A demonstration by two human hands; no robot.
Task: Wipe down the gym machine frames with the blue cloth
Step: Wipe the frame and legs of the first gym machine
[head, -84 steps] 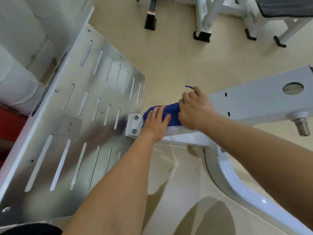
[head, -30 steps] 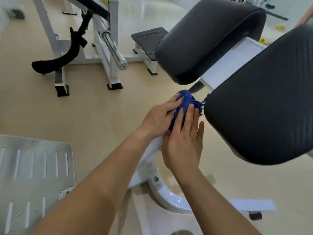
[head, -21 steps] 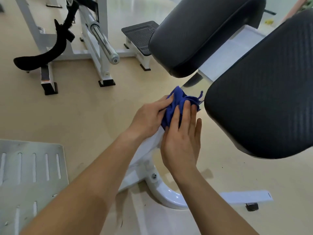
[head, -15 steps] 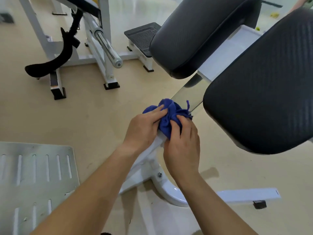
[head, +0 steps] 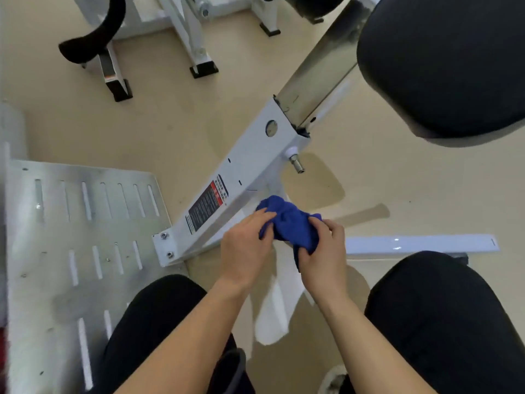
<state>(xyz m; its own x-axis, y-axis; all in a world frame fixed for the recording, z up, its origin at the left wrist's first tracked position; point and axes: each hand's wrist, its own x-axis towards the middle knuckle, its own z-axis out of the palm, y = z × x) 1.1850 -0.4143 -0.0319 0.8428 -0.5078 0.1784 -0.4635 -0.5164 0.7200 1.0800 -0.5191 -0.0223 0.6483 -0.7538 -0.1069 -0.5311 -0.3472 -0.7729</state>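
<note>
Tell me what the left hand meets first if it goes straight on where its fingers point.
The crumpled blue cloth: the left hand holds its near edge, fingers aimed up and right. Beyond the cloth probably comes the side of the white metal frame beam, though depth there is unclear.

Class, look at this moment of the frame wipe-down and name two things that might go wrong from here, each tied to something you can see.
1. The bunched blue cloth is balled between the left hand and right hand, so little flat fabric would meet the white metal frame beam; patches may get missed.
2. The short silver metal pin juts from the beam's side; cloth or knuckles might snag there.
</note>
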